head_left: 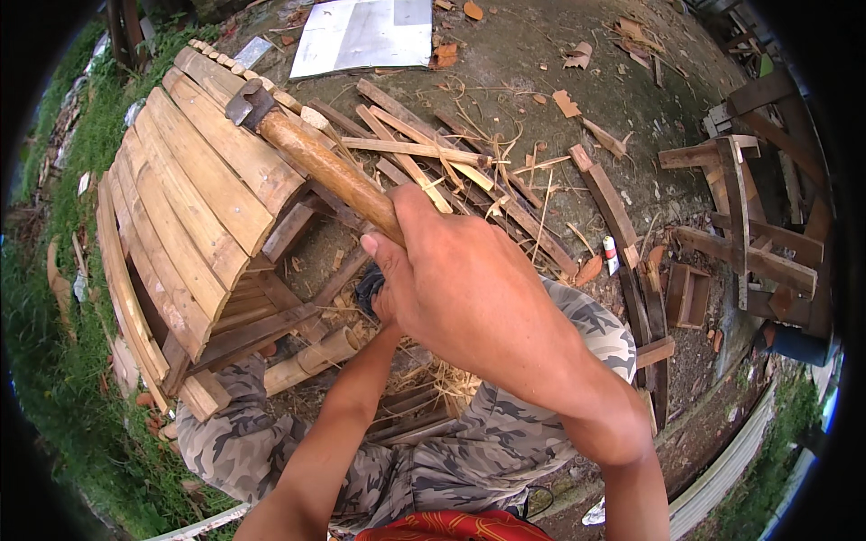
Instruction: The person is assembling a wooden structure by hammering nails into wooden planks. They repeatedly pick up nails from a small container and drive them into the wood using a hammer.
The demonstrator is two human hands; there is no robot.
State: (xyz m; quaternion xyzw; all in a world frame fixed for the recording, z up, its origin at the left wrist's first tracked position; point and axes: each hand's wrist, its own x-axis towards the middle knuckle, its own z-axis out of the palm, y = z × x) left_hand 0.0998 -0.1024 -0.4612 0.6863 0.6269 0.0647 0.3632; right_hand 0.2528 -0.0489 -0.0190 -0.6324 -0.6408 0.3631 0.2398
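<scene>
My right hand is wrapped round the wooden handle of a hammer. The hammer's dark metal head lies over the top slats of a bamboo-slatted wooden piece at the left; from this angle I cannot tell whether they touch. Lower down, partly covered by my right hand, my left hand has its fingers curled at a dark crumpled bundle. What those fingers grip is hidden. The slatted piece has a curved face and wooden framing underneath, and it rests by my left knee.
Wooden strips and shavings lie heaped ahead on the ground. A cut bamboo piece sits between my legs. A pale flat board lies at the far side. Wooden frames stand at the right, near a small wooden box and a white tube.
</scene>
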